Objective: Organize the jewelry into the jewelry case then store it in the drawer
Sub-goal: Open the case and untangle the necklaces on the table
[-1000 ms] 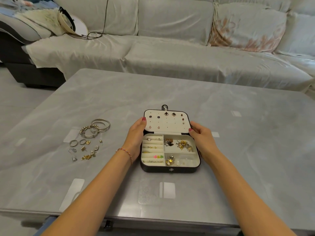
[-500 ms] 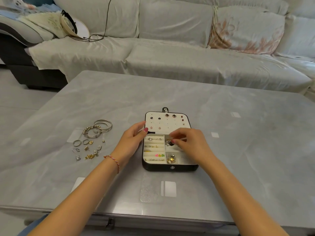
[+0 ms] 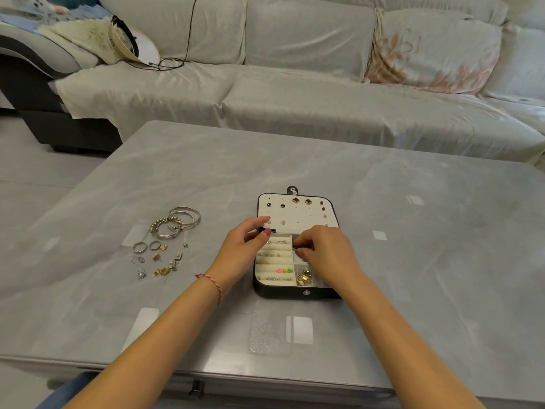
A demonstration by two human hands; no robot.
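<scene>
Head view. Jewelry case [image 3: 296,287] sits open on the grey table [image 3: 413,261], lid laid back flat, several stud earrings pinned to the lid panel [image 3: 295,211]. Compartments partly filled: rings and small pieces in the left slots, coloured studs [image 3: 283,270] lower left, a gold cluster [image 3: 305,279] lower middle.

Left hand [image 3: 240,252] rests at the case's left edge near the hinge, fingers curled, fingertips at the rim; whether it actually grips the case, cannot tell. Right hand [image 3: 327,252] is inside the upper right compartment, fingertips pinched together on a small dark piece; piece too small to identify.

Well left of the case, still loose on the table: bangles [image 3: 177,221], two plain rings [image 3: 146,246], scattered earrings [image 3: 162,265].

Judgement: sorting roughly midway. Left to do: loose pile in, lid closed, case into the drawer. No drawer clearly visible.
</scene>
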